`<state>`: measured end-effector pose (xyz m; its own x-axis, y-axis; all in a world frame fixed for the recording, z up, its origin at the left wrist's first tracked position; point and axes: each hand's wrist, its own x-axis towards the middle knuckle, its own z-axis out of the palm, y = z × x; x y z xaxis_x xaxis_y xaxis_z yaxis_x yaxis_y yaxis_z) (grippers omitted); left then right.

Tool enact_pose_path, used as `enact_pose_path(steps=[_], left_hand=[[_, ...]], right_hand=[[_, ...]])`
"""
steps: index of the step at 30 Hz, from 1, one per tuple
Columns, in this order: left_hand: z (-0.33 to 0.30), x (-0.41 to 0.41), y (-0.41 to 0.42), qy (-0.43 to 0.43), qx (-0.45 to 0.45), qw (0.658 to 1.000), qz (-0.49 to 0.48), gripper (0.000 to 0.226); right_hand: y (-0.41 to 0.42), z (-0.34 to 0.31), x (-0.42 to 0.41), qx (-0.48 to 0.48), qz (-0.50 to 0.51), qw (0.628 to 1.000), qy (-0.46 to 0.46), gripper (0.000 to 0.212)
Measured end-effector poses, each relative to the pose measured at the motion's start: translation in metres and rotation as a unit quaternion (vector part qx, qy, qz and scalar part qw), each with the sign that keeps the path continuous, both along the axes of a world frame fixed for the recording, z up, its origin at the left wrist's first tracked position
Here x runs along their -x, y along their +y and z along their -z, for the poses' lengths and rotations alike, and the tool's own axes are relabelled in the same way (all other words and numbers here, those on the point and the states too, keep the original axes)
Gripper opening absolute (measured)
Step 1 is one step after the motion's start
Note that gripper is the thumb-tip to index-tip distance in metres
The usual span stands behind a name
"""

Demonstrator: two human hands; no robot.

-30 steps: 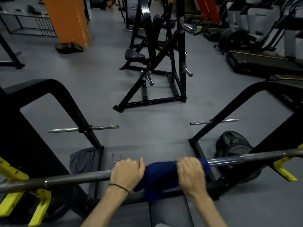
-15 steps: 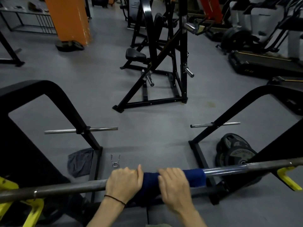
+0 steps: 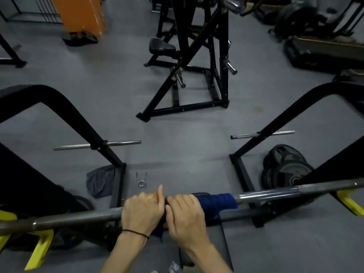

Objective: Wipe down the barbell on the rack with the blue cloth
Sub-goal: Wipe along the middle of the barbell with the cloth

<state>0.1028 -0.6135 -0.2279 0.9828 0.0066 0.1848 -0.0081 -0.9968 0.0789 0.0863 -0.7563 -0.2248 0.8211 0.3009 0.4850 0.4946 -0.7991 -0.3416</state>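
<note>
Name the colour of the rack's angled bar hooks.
Yellow rack hooks, scuffed dark in places; head view.

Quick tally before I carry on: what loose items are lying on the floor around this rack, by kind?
Grey cloth: 1
Spring collar clip: 1
Stack of black weight plates: 1 (number of plates in it cannot be told)
Total: 3 items on the floor. The blue cloth is on the barbell, so it is not counted.

Hands side by side on barbell, cloth just right — seemingly wrapped round it
</note>
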Motion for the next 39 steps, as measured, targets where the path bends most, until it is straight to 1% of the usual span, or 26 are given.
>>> enact_pose_path(steps=[2,4,6,7,9,11,13,16,18,20,22,23,24,25,27,29,31,34,36,38,39], left_hand=[[-0.004,0.002,0.0,-0.031,0.027,0.999,0.0,0.066],[-0.01,0.005,-0.002,-0.048,0.047,0.998,0.012,0.062],[-0.009,0.01,-0.009,-0.067,0.023,0.997,0.024,0.058],[-0.009,0.011,-0.013,-0.064,0.02,0.998,0.016,0.058],[-0.007,0.01,-0.022,-0.063,0.025,0.998,-0.016,0.058],[-0.003,0.006,-0.025,-0.079,0.018,0.996,-0.044,0.059],[0.003,0.004,-0.023,-0.074,-0.006,0.997,-0.03,0.065],[0.013,0.005,-0.021,-0.037,-0.044,0.998,-0.022,0.073],[0.01,0.008,-0.024,-0.027,-0.061,0.998,-0.011,0.075],[0.006,0.01,-0.03,-0.048,-0.059,0.997,-0.017,0.075],[-0.001,0.012,-0.037,-0.057,-0.059,0.996,-0.038,0.066],[-0.006,0.013,-0.042,-0.066,-0.062,0.994,-0.052,0.061],[-0.009,0.013,-0.046,-0.082,-0.054,0.993,-0.063,0.057],[-0.012,0.012,-0.051,-0.097,-0.036,0.992,-0.073,0.053],[-0.014,0.013,-0.056,-0.115,-0.034,0.989,-0.083,0.051],[-0.012,0.014,-0.054,-0.105,-0.04,0.991,-0.069,0.052],[-0.01,0.015,-0.05,-0.089,-0.02,0.994,-0.059,0.054],[-0.008,0.018,-0.05,-0.064,0.002,0.996,-0.063,0.058],[-0.008,0.018,-0.054,-0.044,-0.006,0.996,-0.079,0.061],[-0.013,0.016,-0.059,-0.024,-0.013,0.995,-0.098,0.062],[-0.015,0.016,-0.062,-0.014,-0.013,0.994,-0.106,0.062]], right_hand=[[-0.029,0.0,-0.003,0.025,-0.006,1.0,-0.017,0.033],[-0.067,0.001,-0.011,0.044,0.048,0.997,-0.034,0.034],[-0.096,0.003,-0.014,0.049,0.115,0.991,-0.047,0.036],[-0.098,0.005,-0.014,0.041,0.142,0.988,-0.051,0.036],[-0.065,0.004,-0.011,-0.008,0.171,0.984,-0.04,0.032],[-0.011,0.007,0.002,-0.061,0.131,0.989,-0.02,0.03],[0.011,0.01,0.01,-0.06,0.089,0.994,0.0,0.033],[-0.033,0.011,0.0,0.004,0.022,0.999,-0.023,0.036],[-0.078,0.01,-0.008,0.022,0.045,0.998,-0.029,0.036],[-0.111,0.008,-0.013,0.016,0.1,0.995,-0.017,0.036],[-0.107,0.009,-0.009,-0.001,0.161,0.987,0.003,0.033],[-0.09,0.009,-0.006,-0.017,0.176,0.984,0.011,0.033],[-0.067,0.009,-0.002,-0.035,0.171,0.985,0.018,0.032],[-0.043,0.012,0.004,-0.055,0.15,0.987,0.022,0.03],[-0.015,0.015,0.016,-0.08,0.093,0.992,0.016,0.028],[-0.027,0.013,0.009,-0.04,0.038,0.998,-0.017,0.027],[-0.065,0.014,0.001,0.005,0.021,0.999,-0.032,0.028],[-0.127,0.015,-0.014,0.01,0.111,0.993,-0.049,0.032],[-0.147,0.014,-0.013,0.002,0.171,0.984,-0.043,0.031],[-0.127,0.012,-0.006,-0.032,0.226,0.974,-0.017,0.034],[-0.106,0.011,-0.001,-0.052,0.224,0.973,0.005,0.038]])
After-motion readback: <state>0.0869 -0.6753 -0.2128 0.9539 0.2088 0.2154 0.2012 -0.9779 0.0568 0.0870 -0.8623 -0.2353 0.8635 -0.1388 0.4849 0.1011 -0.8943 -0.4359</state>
